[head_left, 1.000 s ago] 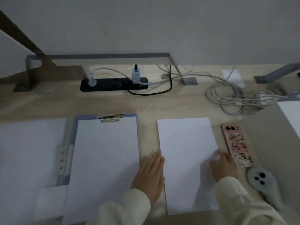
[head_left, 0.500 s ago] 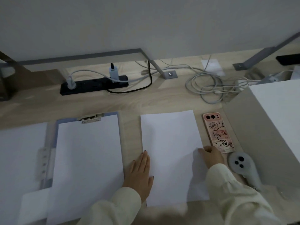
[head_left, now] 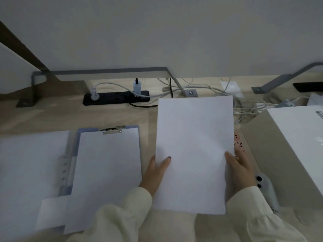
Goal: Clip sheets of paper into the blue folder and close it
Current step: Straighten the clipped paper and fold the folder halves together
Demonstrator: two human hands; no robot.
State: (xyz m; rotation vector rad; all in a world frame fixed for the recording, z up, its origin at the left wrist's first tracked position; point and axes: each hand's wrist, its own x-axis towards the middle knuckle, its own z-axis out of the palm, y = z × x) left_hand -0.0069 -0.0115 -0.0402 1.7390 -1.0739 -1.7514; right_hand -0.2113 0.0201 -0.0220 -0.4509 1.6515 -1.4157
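**Q:** What does the blue plastic folder [head_left: 90, 129] hold?

**A:** It lies open at lower left. One white clipped sheet [head_left: 106, 172] sits under its silver metal clip [head_left: 112, 130].

**Q:** Hand pose?

**A:** The left hand [head_left: 155, 173] pinches the left edge of a loose white paper sheet [head_left: 194, 151] at frame centre. The right hand [head_left: 241, 172] pinches its right edge. Both thumbs lie on top.

The sheet [head_left: 194, 151] was smooth, matt white paper. The blue folder [head_left: 132, 128] looked like smooth plastic, its clip [head_left: 112, 130] shiny metal. The surface [head_left: 52, 116] had a pale wood-grain finish. The sleeves [head_left: 122, 215] were soft cream cloth; the power strip [head_left: 118, 96] was black plastic.
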